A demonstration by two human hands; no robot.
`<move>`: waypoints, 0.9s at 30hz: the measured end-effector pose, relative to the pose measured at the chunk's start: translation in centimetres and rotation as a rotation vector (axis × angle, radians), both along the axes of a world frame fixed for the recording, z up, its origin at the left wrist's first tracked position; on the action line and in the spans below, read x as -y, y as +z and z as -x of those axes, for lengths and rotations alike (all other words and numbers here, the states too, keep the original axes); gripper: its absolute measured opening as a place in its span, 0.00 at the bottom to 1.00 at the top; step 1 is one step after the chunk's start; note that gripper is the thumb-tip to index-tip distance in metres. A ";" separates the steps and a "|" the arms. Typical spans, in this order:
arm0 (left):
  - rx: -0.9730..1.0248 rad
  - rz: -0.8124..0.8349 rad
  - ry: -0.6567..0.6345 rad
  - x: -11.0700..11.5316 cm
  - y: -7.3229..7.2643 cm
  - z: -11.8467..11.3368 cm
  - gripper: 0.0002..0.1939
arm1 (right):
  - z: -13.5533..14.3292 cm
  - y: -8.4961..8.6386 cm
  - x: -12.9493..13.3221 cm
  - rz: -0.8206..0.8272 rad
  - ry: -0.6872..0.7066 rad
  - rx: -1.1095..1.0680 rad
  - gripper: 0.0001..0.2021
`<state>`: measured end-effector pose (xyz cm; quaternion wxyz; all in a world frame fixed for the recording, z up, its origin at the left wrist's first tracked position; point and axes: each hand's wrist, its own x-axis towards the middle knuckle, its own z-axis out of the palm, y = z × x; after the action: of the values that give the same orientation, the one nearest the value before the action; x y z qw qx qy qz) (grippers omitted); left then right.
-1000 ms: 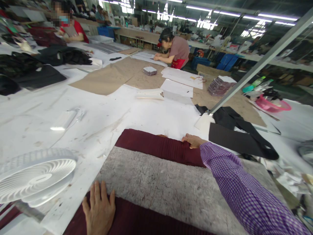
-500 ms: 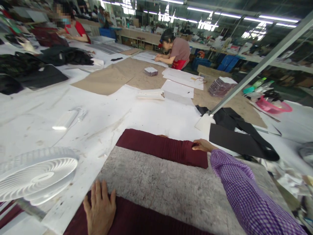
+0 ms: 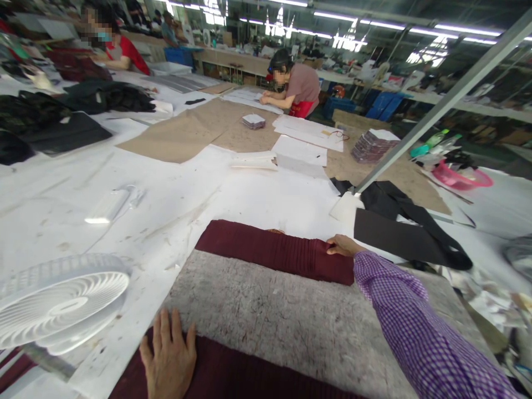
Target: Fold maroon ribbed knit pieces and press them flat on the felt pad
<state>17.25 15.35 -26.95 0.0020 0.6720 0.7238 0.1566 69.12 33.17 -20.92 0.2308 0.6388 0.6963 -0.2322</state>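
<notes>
A grey felt sheet (image 3: 274,316) lies over a dark maroon pleated cloth (image 3: 274,249) on the white table. My left hand (image 3: 169,357) rests flat, fingers apart, on the near strip of maroon cloth, at the felt's near left corner. My right hand (image 3: 341,245), in a purple checked sleeve, reaches across the felt. Its fingers pinch the far right edge of the maroon cloth.
A white fan (image 3: 62,302) stands at the near left. Black cloth pieces (image 3: 399,227) lie to the right beside a slanted metal post (image 3: 436,105). Brown paper (image 3: 195,127), white sheets, stacks of pieces and a pink basket (image 3: 461,177) lie farther off. Two people work at the far table end.
My right hand slid to the right along the far edge of the maroon cloth, toward its corner. My left hand stayed put.
</notes>
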 end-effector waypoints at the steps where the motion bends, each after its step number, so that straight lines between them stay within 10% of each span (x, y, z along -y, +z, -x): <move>1: -0.004 0.001 -0.002 0.0 0.0 0.0 0.33 | 0.0 -0.1 0.0 -0.006 0.007 0.010 0.12; 10: -0.015 -0.004 0.009 0.1 -0.2 0.1 0.33 | 1.6 0.7 0.7 -0.221 0.139 0.066 0.22; 27: -0.025 -0.009 0.003 -0.1 -0.1 0.1 0.33 | 3.9 1.4 -1.5 -0.080 0.306 0.044 0.19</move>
<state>17.17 15.44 -27.01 -0.0106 0.6729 0.7240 0.1515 65.17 34.72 -19.56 0.2533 0.5389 0.7888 -0.1523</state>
